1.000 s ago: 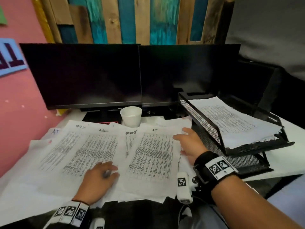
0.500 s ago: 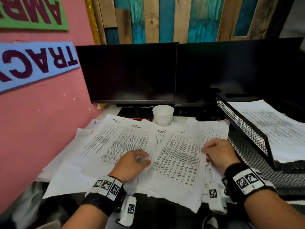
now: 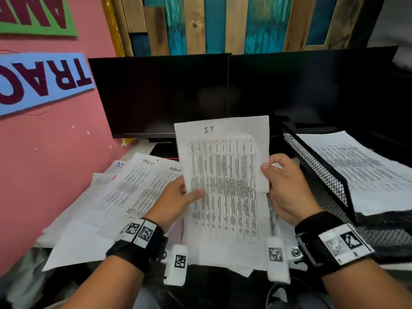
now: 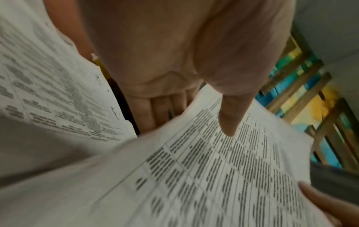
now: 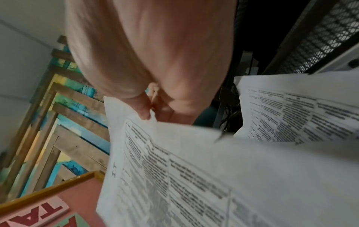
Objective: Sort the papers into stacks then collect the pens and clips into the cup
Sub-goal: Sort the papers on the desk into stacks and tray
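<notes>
A: Desk below two dark monitors (image 3: 223, 94), pink wall to the left. Item: white printed sheet headed "IT" (image 3: 223, 186). Half a second ago it lay flat among the spread white papers (image 3: 124, 192); now it is raised off them, tilted toward the camera.

B: Holds?

A: Left hand (image 3: 176, 201) pinches its left edge, thumb on the print; right hand (image 3: 287, 190) pinches the right edge.

B: Orientation?

A: Long axis runs away from the person, heading at the far end. Sorting seems underway (likely bound for a stack). Black mesh tray (image 3: 321, 172) with paper sits just right.

papers (image 3: 124, 192) left, mesh tray (image 3: 321, 172) right
</notes>
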`<state>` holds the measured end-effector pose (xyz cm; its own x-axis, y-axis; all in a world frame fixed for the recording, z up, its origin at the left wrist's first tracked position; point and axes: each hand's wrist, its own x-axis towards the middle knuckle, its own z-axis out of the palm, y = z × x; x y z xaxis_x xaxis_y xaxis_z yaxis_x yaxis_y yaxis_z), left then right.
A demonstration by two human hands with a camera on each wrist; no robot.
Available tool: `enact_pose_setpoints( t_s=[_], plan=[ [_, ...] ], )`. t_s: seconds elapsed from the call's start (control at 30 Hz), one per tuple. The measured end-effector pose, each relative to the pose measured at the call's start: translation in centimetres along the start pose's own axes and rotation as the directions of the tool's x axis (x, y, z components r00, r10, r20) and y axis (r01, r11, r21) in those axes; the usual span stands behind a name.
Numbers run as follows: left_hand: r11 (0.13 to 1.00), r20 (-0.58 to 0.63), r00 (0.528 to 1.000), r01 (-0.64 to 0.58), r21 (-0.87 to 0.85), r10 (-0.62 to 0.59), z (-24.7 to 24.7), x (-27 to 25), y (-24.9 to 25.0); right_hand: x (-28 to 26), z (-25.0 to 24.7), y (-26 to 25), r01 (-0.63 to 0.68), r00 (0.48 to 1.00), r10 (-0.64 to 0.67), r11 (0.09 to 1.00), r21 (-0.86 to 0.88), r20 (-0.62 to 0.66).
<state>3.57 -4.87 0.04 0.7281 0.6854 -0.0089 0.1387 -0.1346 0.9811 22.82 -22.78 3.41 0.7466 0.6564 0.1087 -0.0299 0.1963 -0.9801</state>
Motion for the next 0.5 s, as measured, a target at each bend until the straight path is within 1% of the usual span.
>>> enact_pose_setpoints(
  t_s=[0.03,0.13,0.17,0.23,0.33,0.43,0.5],
  plan=[
    [1.0,-0.015,1.0,-0.008,-0.009,0.008,0.1,-0.2,0.2,0.1,0.2,0.1,-0.02,1.0,0.02,0.999,0.031,-0.008],
    [0.998,-0.166,0.986,-0.017,-0.056,0.008,-0.8,-0.2,0.0,0.7,0.1,0.5,-0.094,0.991,0.105,0.988,0.119,-0.086],
    [0.997,-0.216,0.976,-0.028,-0.069,0.013,-1.3,-0.2,-0.2,1.0,-0.1,0.8,-0.117,0.984,0.129,0.988,0.102,-0.12],
    [0.997,-0.298,0.954,-0.029,-0.068,0.007,-2.5,-0.2,-0.8,1.6,-0.7,1.4,-0.167,0.972,0.148,0.981,-0.097,-0.182],
    [0.995,-0.368,0.929,-0.009,-0.103,-0.03,-4.6,-0.7,-1.7,2.1,-1.4,2.5,-0.254,0.964,0.198,0.885,-0.389,-0.178],
    [0.986,-0.386,0.917,0.041,-0.161,-0.101,-6.6,-1.1,-2.9,2.4,-1.9,3.6,-0.318,0.946,0.286,0.75,-0.58,-0.151],
    [0.978,-0.397,0.907,0.067,-0.197,-0.142,-7.5,-1.6,-3.8,2.6,-1.9,4.4,-0.349,0.932,0.325,0.692,-0.632,-0.158]
  ],
)
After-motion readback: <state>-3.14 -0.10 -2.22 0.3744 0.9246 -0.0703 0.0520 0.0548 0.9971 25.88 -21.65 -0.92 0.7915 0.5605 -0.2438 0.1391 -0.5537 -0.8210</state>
